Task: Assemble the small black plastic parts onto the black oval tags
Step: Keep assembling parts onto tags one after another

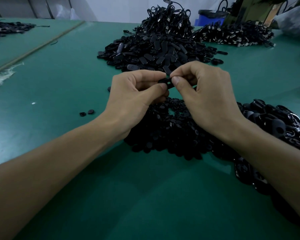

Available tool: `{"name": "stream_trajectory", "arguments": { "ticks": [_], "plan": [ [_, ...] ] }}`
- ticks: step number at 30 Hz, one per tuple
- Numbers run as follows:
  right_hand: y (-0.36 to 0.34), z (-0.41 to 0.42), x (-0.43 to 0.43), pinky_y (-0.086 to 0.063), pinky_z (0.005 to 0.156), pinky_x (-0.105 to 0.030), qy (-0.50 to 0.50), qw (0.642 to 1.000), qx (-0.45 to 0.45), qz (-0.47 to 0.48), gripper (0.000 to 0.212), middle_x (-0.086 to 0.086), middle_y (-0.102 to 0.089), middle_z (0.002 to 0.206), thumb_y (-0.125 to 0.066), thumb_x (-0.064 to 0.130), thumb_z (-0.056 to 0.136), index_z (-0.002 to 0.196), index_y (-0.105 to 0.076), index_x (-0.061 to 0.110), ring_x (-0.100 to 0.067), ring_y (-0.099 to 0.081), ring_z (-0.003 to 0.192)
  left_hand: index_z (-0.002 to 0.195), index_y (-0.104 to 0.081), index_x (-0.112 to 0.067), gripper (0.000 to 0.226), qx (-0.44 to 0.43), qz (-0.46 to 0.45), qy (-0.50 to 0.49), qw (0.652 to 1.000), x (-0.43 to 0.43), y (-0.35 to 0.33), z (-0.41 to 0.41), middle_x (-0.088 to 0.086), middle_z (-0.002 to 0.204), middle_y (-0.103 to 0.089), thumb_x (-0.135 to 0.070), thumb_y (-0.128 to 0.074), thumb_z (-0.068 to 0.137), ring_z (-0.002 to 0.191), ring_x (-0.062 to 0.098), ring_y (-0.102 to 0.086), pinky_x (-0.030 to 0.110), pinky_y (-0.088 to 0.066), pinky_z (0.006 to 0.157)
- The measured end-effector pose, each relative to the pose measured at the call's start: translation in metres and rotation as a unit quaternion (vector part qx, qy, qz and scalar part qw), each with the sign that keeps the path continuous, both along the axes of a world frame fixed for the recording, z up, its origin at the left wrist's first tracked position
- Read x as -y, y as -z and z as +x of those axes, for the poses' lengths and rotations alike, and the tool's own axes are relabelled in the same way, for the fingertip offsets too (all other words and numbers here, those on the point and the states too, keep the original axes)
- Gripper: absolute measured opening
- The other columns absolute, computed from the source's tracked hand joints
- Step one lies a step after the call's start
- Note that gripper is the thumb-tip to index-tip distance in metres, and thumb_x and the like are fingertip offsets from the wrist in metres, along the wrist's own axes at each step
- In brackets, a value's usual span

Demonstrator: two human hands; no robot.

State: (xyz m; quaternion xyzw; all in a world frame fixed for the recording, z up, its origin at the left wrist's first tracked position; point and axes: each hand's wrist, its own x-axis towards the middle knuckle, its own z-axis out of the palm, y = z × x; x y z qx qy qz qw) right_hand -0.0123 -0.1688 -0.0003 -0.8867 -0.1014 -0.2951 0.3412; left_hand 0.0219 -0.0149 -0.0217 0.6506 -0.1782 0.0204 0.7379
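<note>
Head | left hand [128, 96], right hand [211, 94] fingers [176, 80] pinch oval tag [166, 82] | seemingly edge-on

Green table [62, 80]; heaps of black oval tags [151, 51]; small black parts [163, 134].

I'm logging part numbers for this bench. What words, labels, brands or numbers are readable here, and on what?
None can be read.
The black oval tag pinched by the left hand and right hand: no marking shows.
The heaped tags on the green table: too small and dark to tell.
The box at far right: blurred, unreadable.
</note>
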Motion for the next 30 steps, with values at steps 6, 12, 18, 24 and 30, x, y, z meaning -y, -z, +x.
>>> {"name": "stream_trajectory", "arguments": {
  "ticks": [6, 12, 18, 24, 30],
  "plan": [
    [0.0017, 0.0025, 0.0015, -0.042, 0.06, -0.007, 0.01, 0.999, -0.045, 0.01, 0.014, 0.012, -0.06, 0.071, -0.058, 0.023, 0.1, 0.087, -0.063, 0.023, 0.001, -0.056, 0.07, 0.095, -0.073, -0.012, 0.02, -0.005, -0.01, -0.001, 1.0, 0.0007, -0.0007, -0.0003, 0.005, 0.079, -0.077, 0.006, -0.071, 0.087, 0.074, 0.018, -0.075, 0.024, -0.059, 0.072],
    [0.001, 0.0061, 0.0049, -0.038, 0.05, -0.014, -0.034, 0.992, -0.106, 0.058, 0.02, 0.013, -0.051, 0.059, -0.056, 0.025, 0.101, 0.082, -0.063, 0.027, 0.001, -0.043, 0.05, 0.095, -0.074, -0.012, 0.021, 0.004, -0.006, -0.008, 1.0, -0.0001, -0.0002, -0.0005, 0.008, 0.082, -0.077, 0.006, -0.072, 0.086, 0.078, 0.02, -0.075, 0.027, -0.06, 0.075],
    [0.002, 0.0077, 0.0058, -0.036, 0.047, -0.012, -0.039, 0.99, -0.108, 0.084, 0.021, 0.02, -0.051, 0.05, -0.058, 0.026, 0.1, 0.08, -0.064, 0.028, 0.002, -0.043, 0.047, 0.094, -0.076, -0.014, 0.021, 0.023, 0.011, -0.015, 1.0, -0.0011, -0.0007, -0.0003, 0.007, 0.08, -0.077, 0.006, -0.074, 0.085, 0.078, 0.02, -0.074, 0.029, -0.06, 0.075],
    [0.0013, 0.0085, 0.0074, -0.042, 0.054, -0.012, -0.046, 0.986, -0.127, 0.1, 0.021, 0.018, -0.056, 0.06, -0.061, 0.027, 0.098, 0.078, -0.066, 0.028, 0.005, -0.049, 0.054, 0.094, -0.075, -0.014, 0.02, 0.006, 0.001, -0.004, 1.0, -0.0014, -0.0014, -0.0001, 0.005, 0.079, -0.077, 0.004, -0.074, 0.085, 0.078, 0.018, -0.075, 0.027, -0.059, 0.074],
    [-0.0014, 0.0084, 0.0074, -0.041, 0.053, -0.009, -0.066, 0.97, -0.169, 0.16, 0.023, 0.008, -0.061, 0.072, -0.057, 0.023, 0.101, 0.08, -0.066, 0.023, 0.004, -0.05, 0.057, 0.097, -0.074, -0.011, 0.019, -0.013, -0.025, 0.005, 1.0, -0.0005, -0.0017, 0.0008, 0.006, 0.08, -0.077, 0.005, -0.07, 0.088, 0.077, 0.017, -0.074, 0.024, -0.058, 0.073]
  ]
}}
